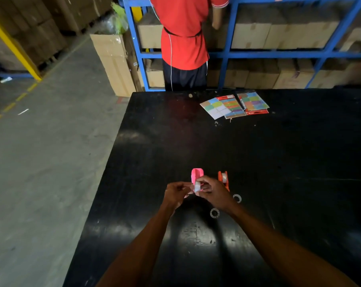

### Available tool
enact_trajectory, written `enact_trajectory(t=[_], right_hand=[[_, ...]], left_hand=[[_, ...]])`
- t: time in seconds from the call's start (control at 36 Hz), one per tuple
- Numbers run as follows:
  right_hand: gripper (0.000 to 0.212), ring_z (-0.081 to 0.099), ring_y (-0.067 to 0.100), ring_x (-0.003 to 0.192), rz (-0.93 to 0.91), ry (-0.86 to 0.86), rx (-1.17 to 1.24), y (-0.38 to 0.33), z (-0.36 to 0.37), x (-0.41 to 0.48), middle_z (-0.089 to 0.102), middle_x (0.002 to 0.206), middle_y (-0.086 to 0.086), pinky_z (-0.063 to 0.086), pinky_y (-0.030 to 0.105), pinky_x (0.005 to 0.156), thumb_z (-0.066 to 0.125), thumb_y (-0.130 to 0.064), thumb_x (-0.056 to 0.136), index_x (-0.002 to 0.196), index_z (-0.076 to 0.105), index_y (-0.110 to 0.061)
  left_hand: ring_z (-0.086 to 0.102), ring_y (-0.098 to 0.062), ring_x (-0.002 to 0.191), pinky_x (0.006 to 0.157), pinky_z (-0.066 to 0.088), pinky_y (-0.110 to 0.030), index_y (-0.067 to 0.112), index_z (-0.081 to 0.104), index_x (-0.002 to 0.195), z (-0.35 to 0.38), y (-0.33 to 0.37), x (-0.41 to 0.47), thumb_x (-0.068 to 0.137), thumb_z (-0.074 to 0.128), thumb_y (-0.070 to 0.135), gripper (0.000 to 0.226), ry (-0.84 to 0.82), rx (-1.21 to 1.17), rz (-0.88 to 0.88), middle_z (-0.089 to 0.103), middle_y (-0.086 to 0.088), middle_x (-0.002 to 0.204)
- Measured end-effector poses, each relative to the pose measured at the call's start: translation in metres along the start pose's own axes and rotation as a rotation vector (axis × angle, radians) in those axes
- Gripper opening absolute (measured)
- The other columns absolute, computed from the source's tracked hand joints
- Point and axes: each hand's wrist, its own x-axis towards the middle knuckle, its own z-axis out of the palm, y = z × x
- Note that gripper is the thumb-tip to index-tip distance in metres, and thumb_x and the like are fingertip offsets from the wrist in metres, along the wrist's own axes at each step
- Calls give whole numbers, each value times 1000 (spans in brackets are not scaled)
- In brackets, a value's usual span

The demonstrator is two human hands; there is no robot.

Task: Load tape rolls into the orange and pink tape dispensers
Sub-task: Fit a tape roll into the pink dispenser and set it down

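A pink tape dispenser stands on the black table, just beyond my hands. To its right stands an orange tape dispenser with a clear tape roll seated in it. My right hand pinches a small whitish tape roll in front of the pink dispenser. My left hand has its fingertips closed at the roll's left side, seemingly on the tape's loose end. Two loose ring-shaped pieces lie on the table, one right of my right wrist and another below it.
Packs of coloured sticky notes lie at the table's far side. Behind the table a person in a red shirt faces blue shelving full of cardboard boxes. The table's left edge drops to grey concrete floor. A tall carton stands there.
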Motion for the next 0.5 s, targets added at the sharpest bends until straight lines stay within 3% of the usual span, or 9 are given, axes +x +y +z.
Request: enact_trajectory(t=[0.28, 0.39, 0.5], right_hand=[[45, 68, 7, 106, -21, -50, -77, -8, -2, 3, 70, 120, -1, 57, 35, 95, 75, -14, 84, 126, 62, -20], [44, 68, 9, 106, -34, -47, -107, -9, -5, 5, 70, 120, 1, 58, 35, 94, 75, -11, 84, 125, 62, -18], [42, 69, 10, 104, -44, -45, -116, -6, -10, 8, 71, 116, 4, 58, 33, 94, 75, -10, 83, 123, 63, -16]], left_hand=[[70, -6, 69, 69, 57, -20, 4, 75, 104, 0, 1, 2, 89, 67, 4, 17, 51, -16, -2, 75, -12, 90], [68, 2, 57, 59, 56, -9, -7, 72, 102, 6, 1, 4, 86, 68, -2, 18, 104, -66, -22, 72, -10, 79], [67, -8, 62, 59, 57, -12, -7, 73, 101, 9, 0, 6, 85, 69, -2, 18, 90, -131, -63, 71, -10, 76]])
